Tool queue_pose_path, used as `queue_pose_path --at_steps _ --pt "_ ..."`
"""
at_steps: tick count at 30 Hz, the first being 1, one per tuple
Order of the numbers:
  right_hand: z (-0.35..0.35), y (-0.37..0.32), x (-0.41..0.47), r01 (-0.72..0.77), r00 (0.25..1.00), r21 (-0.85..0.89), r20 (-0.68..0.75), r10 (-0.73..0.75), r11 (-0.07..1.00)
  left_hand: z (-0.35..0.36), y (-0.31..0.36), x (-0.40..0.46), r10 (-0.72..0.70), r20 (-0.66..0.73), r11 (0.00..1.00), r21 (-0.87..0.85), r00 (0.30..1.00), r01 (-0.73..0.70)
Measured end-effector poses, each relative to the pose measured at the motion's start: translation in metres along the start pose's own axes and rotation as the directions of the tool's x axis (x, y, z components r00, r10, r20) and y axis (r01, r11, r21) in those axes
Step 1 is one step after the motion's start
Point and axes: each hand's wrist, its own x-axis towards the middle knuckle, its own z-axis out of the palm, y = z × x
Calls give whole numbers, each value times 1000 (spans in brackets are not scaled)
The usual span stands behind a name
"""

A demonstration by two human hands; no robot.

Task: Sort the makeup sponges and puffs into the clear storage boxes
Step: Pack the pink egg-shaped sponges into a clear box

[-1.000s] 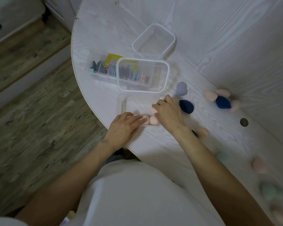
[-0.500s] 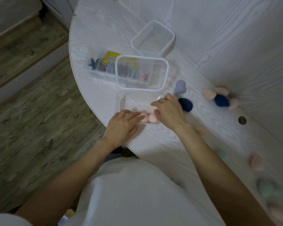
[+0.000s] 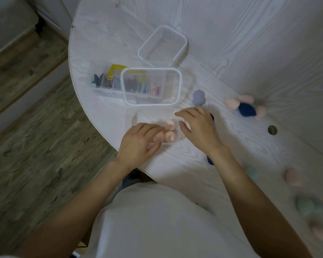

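Note:
A low clear box [image 3: 136,116] stands near the table's front edge with three pink sponges [image 3: 169,135] inside. My left hand [image 3: 138,144] lies over its left front part, fingers flat and touching the pink sponges. At the box's right end my right hand [image 3: 199,125] hovers with its fingers spread and nothing in them. Loose sponges lie to the right: a lavender one [image 3: 198,96], a navy one [image 3: 247,109] among pink ones [image 3: 231,103], another navy one [image 3: 210,161] under my right wrist, and teal [image 3: 306,204] and pink [image 3: 292,176] ones, blurred.
A second clear box [image 3: 179,84] stands just behind the near one, and a third [image 3: 185,42] farther back. A divided organizer [image 3: 96,86] with coloured puffs lies at the left. A cable hole [image 3: 272,130] is at the right. The curved table edge [image 3: 101,125] drops to a wooden floor.
My right hand has drawn back from the pink sponges to the box's right end and spread its fingers. My left hand has slid forward onto the sponges.

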Motion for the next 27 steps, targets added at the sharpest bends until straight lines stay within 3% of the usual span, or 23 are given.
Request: queue_pose_path --at_steps 3,5,7,10,13,16,19,21,25,27 --pt "-30 26 -20 -163 971 61 -167 171 985 -7 26 39 65 -104 994 -83 993 -74" --pt "-44 52 -33 -305 925 99 -204 320 947 -2 46 70 95 -78 979 -175 992 -108" --pt "-50 82 -42 -428 872 112 -208 443 897 15 59 102 88 31 962 -261 996 -77" --pt "-52 134 -45 -536 823 63 -183 538 842 59 75 153 23 311 945 -317 950 80" --pt "-48 170 -36 -664 745 41 -49 666 746 106 84 196 -29 513 970 -192 858 148" --pt "-46 186 -26 -707 707 8 31 707 707 139 87 217 -89 613 973 -114 785 200" --pt "-48 191 -15 -660 729 -229 36 684 715 158 91 230 -86 633 970 -124 769 210" --pt "-46 189 -8 -629 735 -298 75 674 718 166 94 233 -100 620 973 -104 779 208" --pt "-33 189 0 -703 709 -97 -18 705 705 176 97 228 -200 558 933 -142 805 330" --pt "-30 184 1 -726 686 -25 -90 722 687 162 98 218 -160 520 936 -192 839 297"
